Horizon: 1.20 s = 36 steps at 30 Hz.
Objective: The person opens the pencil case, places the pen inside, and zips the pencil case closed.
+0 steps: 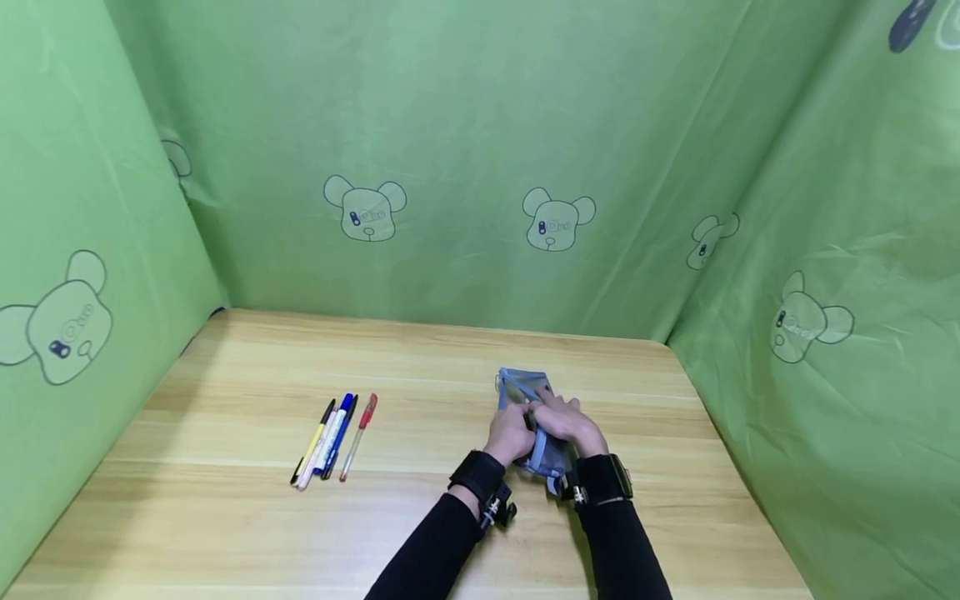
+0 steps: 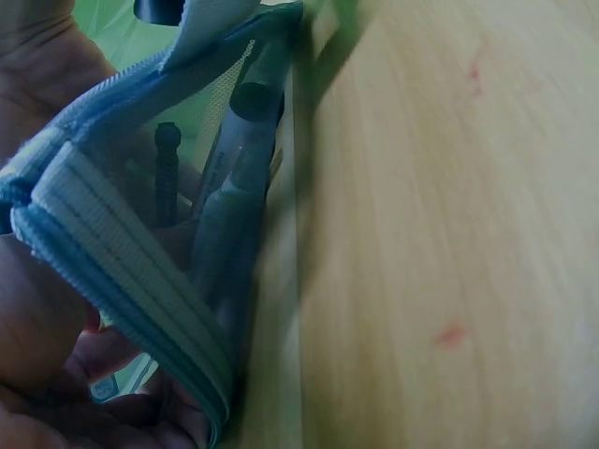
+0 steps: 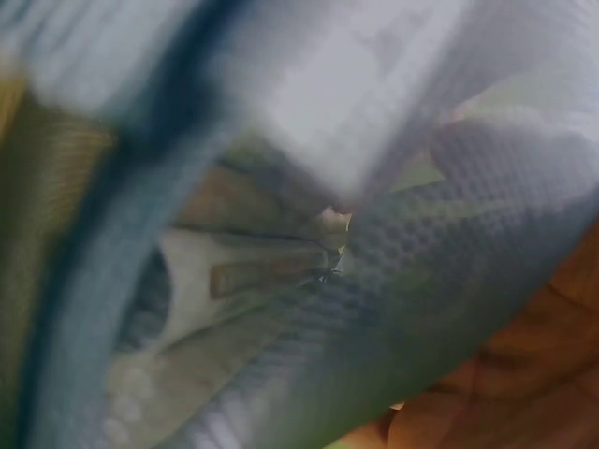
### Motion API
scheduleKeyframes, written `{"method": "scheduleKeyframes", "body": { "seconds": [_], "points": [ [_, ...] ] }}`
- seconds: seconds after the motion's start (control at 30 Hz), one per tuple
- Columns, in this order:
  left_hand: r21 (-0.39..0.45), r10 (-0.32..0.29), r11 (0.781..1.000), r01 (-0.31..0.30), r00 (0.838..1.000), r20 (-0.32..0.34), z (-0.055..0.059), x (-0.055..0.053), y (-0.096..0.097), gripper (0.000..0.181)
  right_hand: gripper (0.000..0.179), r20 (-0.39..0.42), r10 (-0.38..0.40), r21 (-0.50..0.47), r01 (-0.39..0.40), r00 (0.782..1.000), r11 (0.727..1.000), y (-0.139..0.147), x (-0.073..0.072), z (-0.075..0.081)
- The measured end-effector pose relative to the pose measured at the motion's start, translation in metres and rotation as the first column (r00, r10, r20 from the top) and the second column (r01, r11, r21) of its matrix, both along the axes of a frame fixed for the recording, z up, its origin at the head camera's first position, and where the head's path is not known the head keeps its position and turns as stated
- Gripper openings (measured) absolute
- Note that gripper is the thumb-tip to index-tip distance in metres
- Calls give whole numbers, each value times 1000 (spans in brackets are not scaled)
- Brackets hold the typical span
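Observation:
A blue-trimmed, see-through mesh pencil pouch (image 1: 552,457) lies on the table under both hands. My left hand (image 1: 512,433) grips its near left side; in the left wrist view fingers (image 2: 51,318) curl against the piped edge. My right hand (image 1: 567,421) lies across the top of the pouch, thumb and fingers pinching it near the middle, partly hidden by the hand's own back. Through the mesh, a capped marker (image 2: 229,220) shows inside. The right wrist view is filled by blurred mesh and blue trim (image 3: 103,253), with part of a hand (image 3: 515,374) at lower right.
Left of the hands, several pens lie side by side on the wooden table (image 1: 225,517): a yellow-and-black pen (image 1: 313,442), a blue-capped white marker (image 1: 332,437) and others. A red-capped gel pen (image 1: 358,437) lies slightly apart. Green cloth (image 1: 450,100) walls surround the table's back and sides.

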<state>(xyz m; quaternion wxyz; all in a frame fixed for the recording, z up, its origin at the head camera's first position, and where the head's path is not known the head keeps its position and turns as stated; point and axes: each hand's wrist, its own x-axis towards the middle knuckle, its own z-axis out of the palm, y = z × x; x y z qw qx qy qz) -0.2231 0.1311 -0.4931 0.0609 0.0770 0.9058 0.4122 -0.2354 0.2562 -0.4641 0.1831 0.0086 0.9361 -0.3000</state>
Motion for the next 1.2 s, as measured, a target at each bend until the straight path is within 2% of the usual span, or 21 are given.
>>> {"method": "scheduleKeyframes", "body": {
  "seconds": [0.17, 0.47, 0.7, 0.9, 1.07, 1.2],
  "points": [
    [1, -1, 1000, 1, 1000, -3, -2, 1, 1, 50, 66, 4, -4, -8, 4, 1000, 1000, 0, 0, 0],
    [58, 5, 998, -4, 1000, -12, -3, 3, 1, 46, 65, 4, -4, -1, 4, 1000, 1000, 0, 0, 0],
    [65, 1, 998, -2, 1000, 9, -2, 3, 0, 44, 64, 1, -3, -11, 3, 1000, 1000, -2, 0, 0],
    [73, 3, 997, -2, 1000, -16, 0, 2, -2, 43, 66, 0, -8, -17, 8, 1000, 1000, -2, -1, 0],
    [79, 28, 996, -28, 1000, 10, 1, 3, -4, 43, 67, 5, -11, -26, 12, 1000, 1000, -2, -1, 0],
    [48, 44, 998, -45, 999, 25, 4, 4, -6, 42, 67, 0, 0, -16, 0, 1000, 1000, -2, -2, -2]
  ]
}}
